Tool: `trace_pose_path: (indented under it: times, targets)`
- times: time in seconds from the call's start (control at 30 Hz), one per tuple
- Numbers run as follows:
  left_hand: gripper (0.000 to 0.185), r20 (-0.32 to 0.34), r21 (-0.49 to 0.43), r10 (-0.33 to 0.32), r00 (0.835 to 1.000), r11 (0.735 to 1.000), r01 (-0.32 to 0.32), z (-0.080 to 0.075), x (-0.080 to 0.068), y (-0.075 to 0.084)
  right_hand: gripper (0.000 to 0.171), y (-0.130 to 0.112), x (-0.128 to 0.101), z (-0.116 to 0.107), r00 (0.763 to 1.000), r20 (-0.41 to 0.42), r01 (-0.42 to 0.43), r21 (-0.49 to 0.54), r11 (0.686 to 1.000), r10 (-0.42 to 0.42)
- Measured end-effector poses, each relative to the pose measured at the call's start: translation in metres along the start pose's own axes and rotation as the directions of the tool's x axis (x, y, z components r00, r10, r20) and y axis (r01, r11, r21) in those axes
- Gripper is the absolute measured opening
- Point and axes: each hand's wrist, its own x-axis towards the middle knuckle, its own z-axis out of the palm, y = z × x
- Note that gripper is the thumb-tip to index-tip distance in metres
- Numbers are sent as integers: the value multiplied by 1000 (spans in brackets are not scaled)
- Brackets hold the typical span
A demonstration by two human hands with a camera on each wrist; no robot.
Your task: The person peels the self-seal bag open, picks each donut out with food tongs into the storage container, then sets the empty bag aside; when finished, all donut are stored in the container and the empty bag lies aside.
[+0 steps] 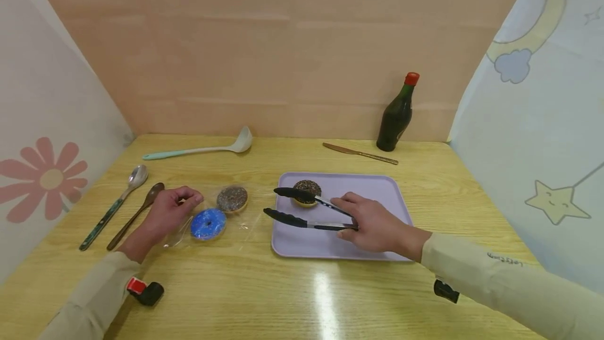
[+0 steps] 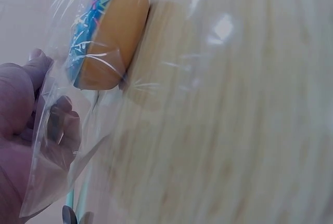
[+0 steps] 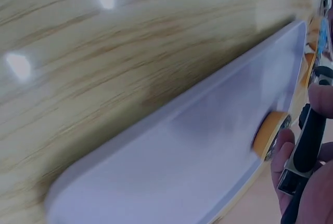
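Observation:
My left hand pinches the edge of a clear plastic bag lying on the table. Inside the bag are a blue-iced donut and a brown donut. The left wrist view shows the blue donut through the film, its sprinkles facing my fingers. My right hand holds black-tipped metal tongs, arms spread apart, above a lilac tray. A chocolate donut with sprinkles sits on the tray's left part; the upper tong arm crosses over it in the head view.
Left of the bag lie a brown spoon and a green-handled spoon. A ladle lies at the back left. Behind the tray are a bronze-coloured knife and a dark bottle with a red cap.

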Motion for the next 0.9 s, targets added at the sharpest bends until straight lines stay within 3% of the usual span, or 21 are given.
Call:
trace_pose_path:
  times: [0.17,0.47,0.9]
  targets:
    - [20,-1,0,4,1000,1000,-4,1,1,0,59,-17,18,8,1000,20,-9,-5,1000,9]
    - [22,6,12,-9,1000,1000,9,1,2,-1,63,-35,44,15,990,104,-94,-25,995,96]
    - [22,32,-11,-22,999,1000,22,2,2,1,66,-44,56,27,976,136,-170,-31,985,173]
